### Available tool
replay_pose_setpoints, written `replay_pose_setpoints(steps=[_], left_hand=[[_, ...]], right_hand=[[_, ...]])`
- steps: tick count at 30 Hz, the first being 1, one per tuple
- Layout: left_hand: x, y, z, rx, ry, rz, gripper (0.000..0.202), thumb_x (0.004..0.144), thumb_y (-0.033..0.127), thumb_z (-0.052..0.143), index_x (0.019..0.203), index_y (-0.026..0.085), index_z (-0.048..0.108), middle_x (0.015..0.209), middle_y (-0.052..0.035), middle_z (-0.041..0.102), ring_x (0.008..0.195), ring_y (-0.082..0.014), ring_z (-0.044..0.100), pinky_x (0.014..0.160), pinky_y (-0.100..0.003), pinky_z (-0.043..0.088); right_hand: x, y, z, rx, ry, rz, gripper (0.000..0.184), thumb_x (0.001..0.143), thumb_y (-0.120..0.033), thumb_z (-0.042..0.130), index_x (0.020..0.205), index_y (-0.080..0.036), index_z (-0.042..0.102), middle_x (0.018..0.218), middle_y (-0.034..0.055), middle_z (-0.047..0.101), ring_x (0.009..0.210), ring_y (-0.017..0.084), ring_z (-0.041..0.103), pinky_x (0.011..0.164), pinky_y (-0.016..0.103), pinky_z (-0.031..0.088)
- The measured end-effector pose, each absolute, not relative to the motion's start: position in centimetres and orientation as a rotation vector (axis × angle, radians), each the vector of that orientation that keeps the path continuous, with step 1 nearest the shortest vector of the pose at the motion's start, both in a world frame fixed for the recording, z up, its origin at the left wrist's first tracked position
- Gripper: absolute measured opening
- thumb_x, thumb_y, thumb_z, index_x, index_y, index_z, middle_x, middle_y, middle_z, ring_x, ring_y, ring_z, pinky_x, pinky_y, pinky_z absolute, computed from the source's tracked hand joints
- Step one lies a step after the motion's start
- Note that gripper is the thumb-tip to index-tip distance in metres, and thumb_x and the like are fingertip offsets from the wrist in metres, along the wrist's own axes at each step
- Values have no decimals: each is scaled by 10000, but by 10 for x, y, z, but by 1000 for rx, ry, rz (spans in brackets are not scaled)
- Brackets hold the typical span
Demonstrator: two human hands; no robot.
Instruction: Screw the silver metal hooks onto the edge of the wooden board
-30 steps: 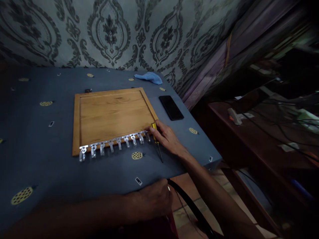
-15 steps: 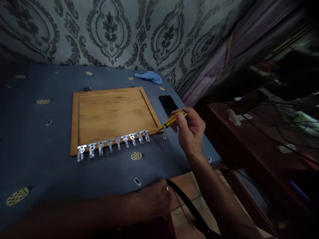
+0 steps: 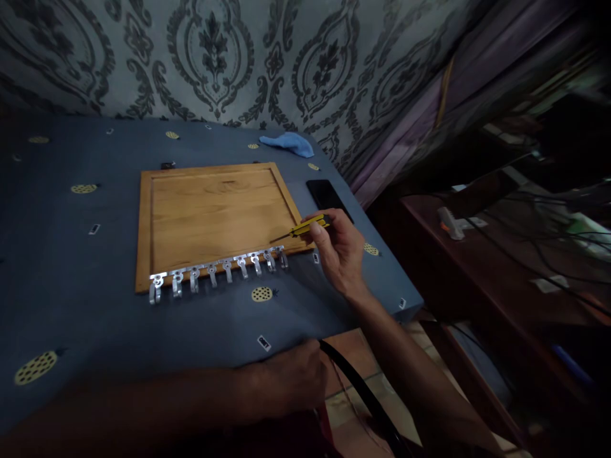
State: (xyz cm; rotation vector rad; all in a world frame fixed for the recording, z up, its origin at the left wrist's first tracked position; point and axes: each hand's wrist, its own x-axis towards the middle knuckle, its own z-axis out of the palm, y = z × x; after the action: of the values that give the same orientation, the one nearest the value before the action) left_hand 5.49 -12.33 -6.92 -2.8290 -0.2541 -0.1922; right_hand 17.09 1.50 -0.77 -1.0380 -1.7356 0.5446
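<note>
A blue patterned cloth covers the surface (image 3: 71,305). A framed wooden panel (image 3: 214,213) lies flat at its middle. Along the panel's 6 o'clock edge lies a metal hook rail (image 3: 219,270), its hooks hanging over onto the cloth. At 3 o'clock from the panel, just beside its rim, lies a dark phone (image 3: 323,193). A crumpled blue rag (image 3: 289,143) sits at about 1 o'clock near the patterned wall. Off the surface at 3 o'clock stands a dark wooden shelf (image 3: 477,267) strewn with cables.

The right hand (image 3: 341,251) hovers over the panel's 4 o'clock corner, partly hiding the phone's near end. Nothing lies between it and the rail. This hand is closed around a screwdriver (image 3: 305,228), gripping the yellow handle between thumb and fingers. The handle sits at the top of the hand and the thin shaft sticks out from it toward the panel.

The screwdriver's long axis runs nearly level, from about 2 o'clock down to 8 o'clock. Its tip points toward 8 o'clock, above the panel just over the rail's right end. Whether the tip touches the wood cannot be told.

The left hand (image 3: 286,381) rests at the surface's 6 o'clock edge, fingers curled, beside a black strap (image 3: 363,394). Whether it grips anything cannot be told.
</note>
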Motion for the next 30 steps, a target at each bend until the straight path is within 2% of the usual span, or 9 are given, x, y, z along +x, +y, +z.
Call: replay_pose_setpoints(steps=[8, 12, 18, 25, 30], left_hand=[[51, -124, -67, -2844, -267, -170, 174, 914, 275, 627, 791, 158, 666, 709, -32, 547, 656, -172, 489, 629, -366, 242], [56, -125, -71, -2842, -252, -142, 223, 905, 314, 644, 735, 170, 640, 657, -19, 507, 617, -168, 460, 614, -366, 234], [54, -126, -68, -2809, -254, -132, 211, 912, 324, 631, 761, 180, 663, 684, -28, 514, 646, -180, 492, 617, -373, 245], [57, -125, -70, -2808, -248, -135, 232, 909, 355, 635, 756, 185, 679, 649, -20, 493, 614, -172, 482, 599, -368, 231], [55, -125, -70, -2807, -263, -175, 209, 904, 345, 647, 779, 182, 686, 696, -35, 533, 663, -188, 509, 624, -372, 238]], right_hand=[[172, 11, 2, -1088, -1831, 431, 298, 1003, -483, 481, 924, -212, 578, 715, -2, 558, 638, 137, 549, 627, 298, 441], [172, 12, 2, -1069, -1851, 409, 298, 1007, -479, 472, 926, -214, 584, 712, 1, 567, 628, 138, 537, 616, 301, 441], [175, 12, 3, -1043, -1889, 418, 238, 1010, -426, 488, 960, -216, 588, 740, 5, 597, 638, 136, 555, 626, 299, 450], [173, 13, -1, -1059, -1817, 432, 240, 1005, -438, 496, 953, -221, 585, 755, 3, 611, 628, 135, 584, 605, 292, 471], [174, 8, 2, -1030, -1715, 351, 205, 1007, -413, 507, 947, -233, 583, 757, -7, 602, 633, 132, 594, 604, 285, 466]])
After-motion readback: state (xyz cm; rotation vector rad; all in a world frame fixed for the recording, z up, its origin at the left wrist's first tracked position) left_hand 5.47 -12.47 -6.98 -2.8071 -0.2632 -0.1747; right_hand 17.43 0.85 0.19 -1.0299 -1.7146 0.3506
